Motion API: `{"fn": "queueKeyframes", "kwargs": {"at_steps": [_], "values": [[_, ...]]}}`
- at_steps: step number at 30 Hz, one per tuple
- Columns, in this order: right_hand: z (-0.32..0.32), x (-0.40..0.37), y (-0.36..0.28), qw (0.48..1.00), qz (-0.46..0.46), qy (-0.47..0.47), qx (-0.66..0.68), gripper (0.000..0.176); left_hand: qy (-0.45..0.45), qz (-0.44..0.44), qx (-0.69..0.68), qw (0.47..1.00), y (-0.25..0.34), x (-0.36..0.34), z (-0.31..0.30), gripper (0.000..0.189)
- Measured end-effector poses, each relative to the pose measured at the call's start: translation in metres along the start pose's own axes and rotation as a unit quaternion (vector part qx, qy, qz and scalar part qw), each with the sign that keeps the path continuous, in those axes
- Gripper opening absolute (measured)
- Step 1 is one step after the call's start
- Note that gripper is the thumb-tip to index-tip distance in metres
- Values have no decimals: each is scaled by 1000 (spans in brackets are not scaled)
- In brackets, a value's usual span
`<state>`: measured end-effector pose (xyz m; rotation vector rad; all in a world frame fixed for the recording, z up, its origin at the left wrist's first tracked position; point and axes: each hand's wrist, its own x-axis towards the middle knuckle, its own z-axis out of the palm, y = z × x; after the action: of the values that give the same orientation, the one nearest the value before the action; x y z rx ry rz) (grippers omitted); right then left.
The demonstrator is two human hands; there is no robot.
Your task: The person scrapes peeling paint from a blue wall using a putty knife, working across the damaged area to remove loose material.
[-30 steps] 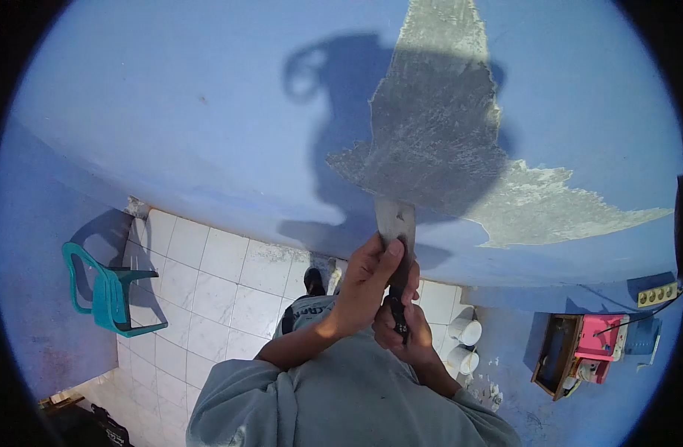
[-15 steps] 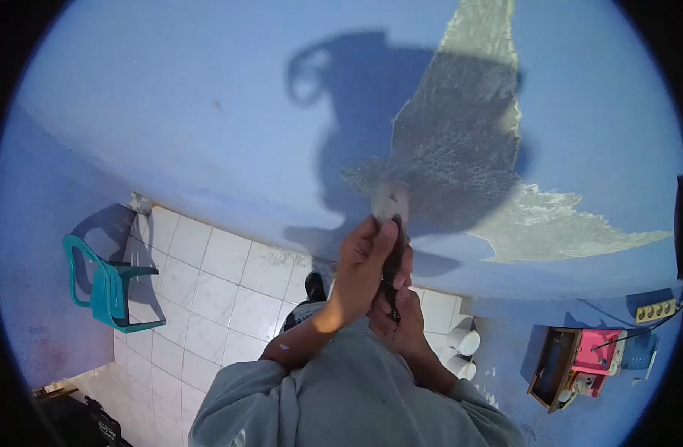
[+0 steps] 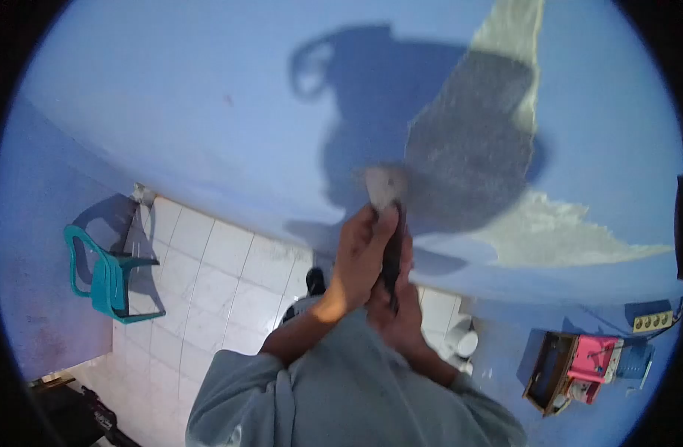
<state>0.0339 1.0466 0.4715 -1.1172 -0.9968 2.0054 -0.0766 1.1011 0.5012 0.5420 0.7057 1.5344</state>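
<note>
Both of my hands hold a scraper, a putty knife with a wide flat blade (image 3: 386,185) and a dark handle (image 3: 391,257). My left hand (image 3: 360,249) is closed around the upper handle, its thumb lying along the front near the blade. Lower down, my right hand (image 3: 401,309) wraps the handle's end, with some fingers behind it. The blade's edge meets the blue wall (image 3: 207,134) at the left border of a bare grey patch (image 3: 468,134), where the paint is off. A large shadow covers this area, and the blade is slightly blurred.
A green plastic chair (image 3: 110,279) stands at left on the white tiled floor (image 3: 222,276). White buckets (image 3: 462,341) sit by the wall at right. Farther right are a wooden shelf box (image 3: 550,371), a pink container (image 3: 595,356) and a power strip (image 3: 652,322).
The scraper blade has moved slightly up and left along the wall, both hands with it. The view has shifted a little, so the bare patch appears farther right.
</note>
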Motion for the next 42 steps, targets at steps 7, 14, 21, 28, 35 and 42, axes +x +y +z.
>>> {"fn": "queueKeyframes", "kwargs": {"at_steps": [7, 14, 21, 28, 35, 42], "values": [[-38, -14, 10, 995, -50, -62, 64, 51, -54, -9, -7, 998, -28, -24, 9, 21], [-16, 8, -8, 995, -15, -42, 91, 50, -5, 29, 37, 999, -5, -3, 9, 26], [26, 27, -42, 988, -35, -145, 33, 49, -3, 95, 17, 995, 40, 4, -2, 27], [-23, -6, -5, 997, -14, -58, 38, 51, -35, 14, -24, 999, -16, -13, 5, 24], [-2, 2, -14, 984, 21, -81, 158, 49, -46, -5, -5, 999, 6, -1, 1, 27], [-19, -15, -17, 997, -22, -61, 47, 49, -33, 3, 9, 999, -9, -16, 15, 26]]}}
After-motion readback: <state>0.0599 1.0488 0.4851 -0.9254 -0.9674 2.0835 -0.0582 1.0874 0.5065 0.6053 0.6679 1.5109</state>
